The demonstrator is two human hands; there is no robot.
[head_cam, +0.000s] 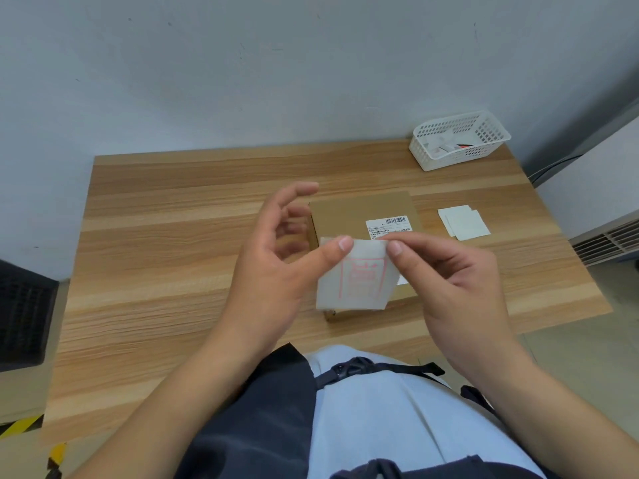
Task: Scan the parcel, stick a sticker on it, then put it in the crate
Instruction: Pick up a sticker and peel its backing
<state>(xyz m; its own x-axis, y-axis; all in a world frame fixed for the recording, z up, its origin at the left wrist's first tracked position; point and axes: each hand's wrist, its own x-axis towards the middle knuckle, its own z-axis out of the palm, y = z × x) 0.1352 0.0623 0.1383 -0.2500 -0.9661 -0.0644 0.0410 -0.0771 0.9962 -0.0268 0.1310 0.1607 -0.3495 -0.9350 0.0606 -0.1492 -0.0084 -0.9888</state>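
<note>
A brown cardboard parcel (359, 209) lies flat on the wooden table (173, 236), with a white barcode label (389, 227) on its top. Above its near half I hold a white sticker sheet (356, 281) with a faint red print, seen from the back. My left hand (276, 267) pinches the sheet's upper left edge between thumb and fingers. My right hand (453, 281) pinches its upper right corner with thumb and forefinger. The sheet hides the parcel's near part.
A few white sticker sheets (463, 221) lie on the table right of the parcel. A white perforated basket (460, 140) with small items stands at the back right corner. A dark crate (24, 312) sits on the floor at the left. A wall runs behind the table.
</note>
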